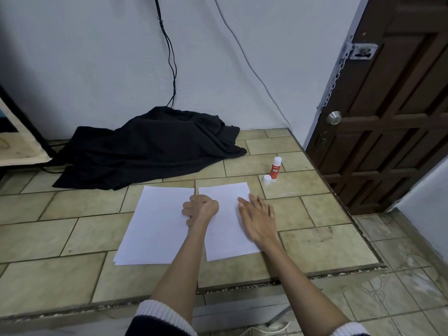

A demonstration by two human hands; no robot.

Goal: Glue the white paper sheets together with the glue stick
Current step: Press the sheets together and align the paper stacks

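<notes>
Left hand [200,207] fisted at the paper sheets' [155,226] seam, right hand [256,218] flat, fingers straight, on the right sheet [226,238].

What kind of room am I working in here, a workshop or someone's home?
Probably a home, not a workshop: the sheets lie on a raised tiled ledge against a plain painted wall, beside a dark wooden door with a knob and chain latch. A black cloth is heaped nearby.
</notes>
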